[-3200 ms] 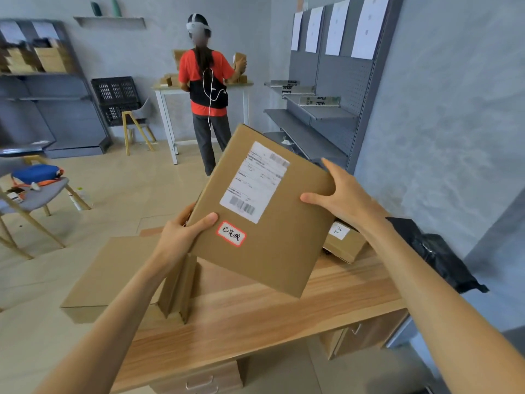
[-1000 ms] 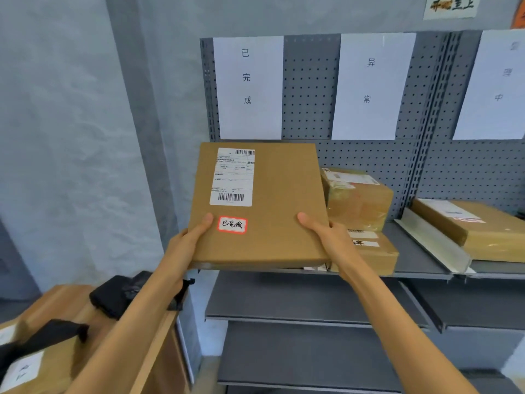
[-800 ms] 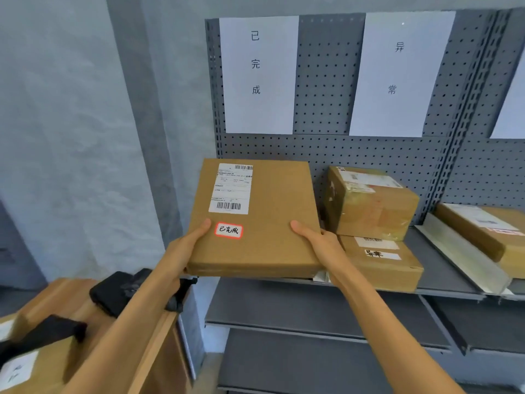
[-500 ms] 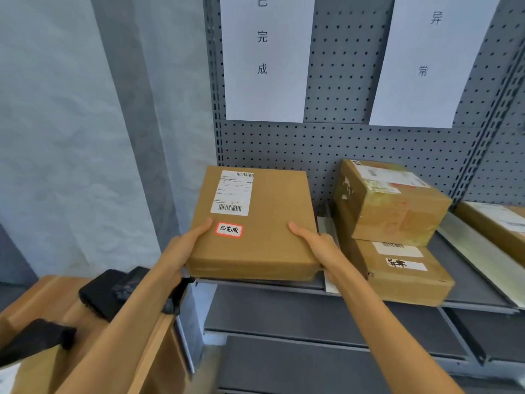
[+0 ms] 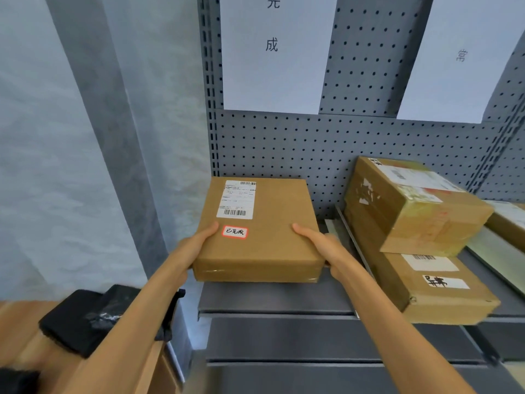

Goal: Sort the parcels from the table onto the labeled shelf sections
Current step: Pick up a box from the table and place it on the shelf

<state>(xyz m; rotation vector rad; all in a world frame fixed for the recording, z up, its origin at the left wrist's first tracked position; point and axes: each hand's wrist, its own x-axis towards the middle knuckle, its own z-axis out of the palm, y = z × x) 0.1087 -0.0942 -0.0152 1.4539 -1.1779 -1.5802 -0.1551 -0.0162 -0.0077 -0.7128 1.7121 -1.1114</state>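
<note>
— Holding what, exactly?

— You are gripping a flat parcel (image 5: 260, 231) at its near corners: your left hand (image 5: 191, 248) is clasping the left edge with the thumb lying on top beside the red-bordered sticker (image 5: 235, 232), and your right hand (image 5: 326, 245) is clasping the right edge, thumb on top too.

— Where is the parcel sitting?

— You are keeping it at the left end of the shelf (image 5: 272, 302), under the sheet (image 5: 272, 52) that ends in 成, with its far edge close to the pegboard (image 5: 284, 143). Whether its underside is touching the shelf, you cannot tell from here.

— Anything beside it?

— Two boxes are lying stacked to the right: the top box (image 5: 412, 206) is sitting askew on the lower box (image 5: 434, 285), past a divider (image 5: 352, 240). A black bag (image 5: 93, 317) is resting on the table (image 5: 20, 317) at near left.
</note>
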